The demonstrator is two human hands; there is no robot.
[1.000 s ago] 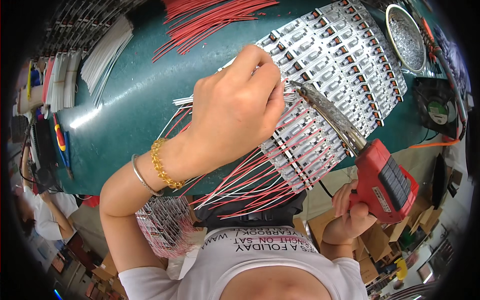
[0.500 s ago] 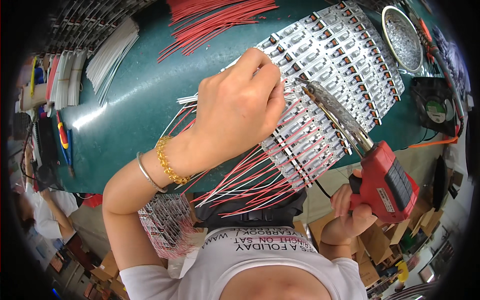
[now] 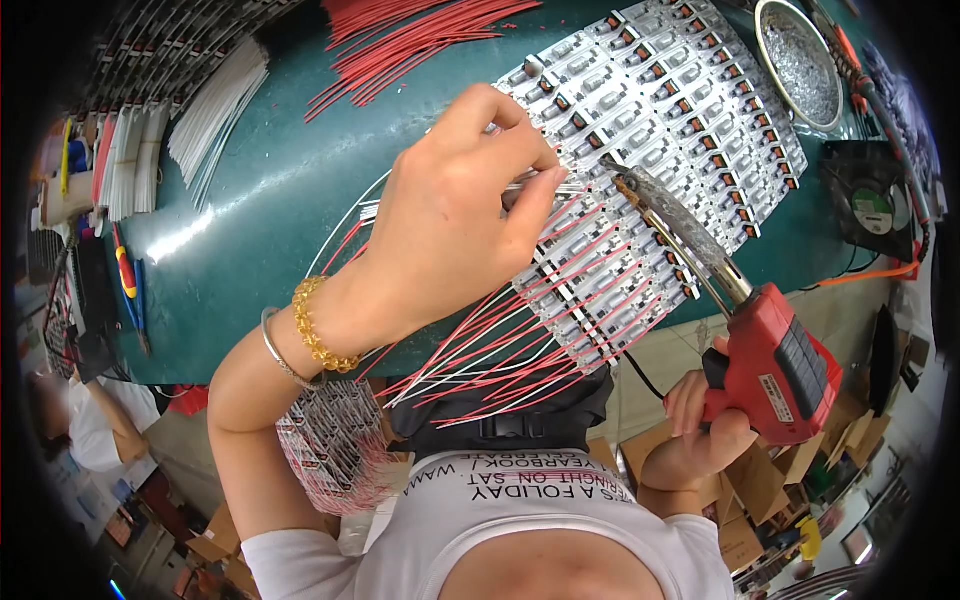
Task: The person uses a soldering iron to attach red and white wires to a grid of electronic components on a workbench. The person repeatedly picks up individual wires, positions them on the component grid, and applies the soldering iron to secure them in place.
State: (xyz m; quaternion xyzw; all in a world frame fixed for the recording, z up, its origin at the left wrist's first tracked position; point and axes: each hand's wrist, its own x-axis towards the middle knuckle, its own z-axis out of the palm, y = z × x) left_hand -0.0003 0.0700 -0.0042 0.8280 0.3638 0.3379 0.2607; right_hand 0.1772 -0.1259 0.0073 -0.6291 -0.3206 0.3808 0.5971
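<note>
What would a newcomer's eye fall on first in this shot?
The red soldering gun in the right hand, its tip on the big panel of small circuit boards at centre. Beside the tip, the left hand pinches a wire, with red and white wires fanning toward the person.

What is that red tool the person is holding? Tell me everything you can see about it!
The red soldering gun has a chunky red plastic-looking body with a dark panel on its side and a black handle part. The right hand wraps its handle at the lower right. A long, dull metal barrel slants up and left, its tip meeting the white circuit strips, close to the left hand's fingertips. A black cord trails from near its handle.
</note>
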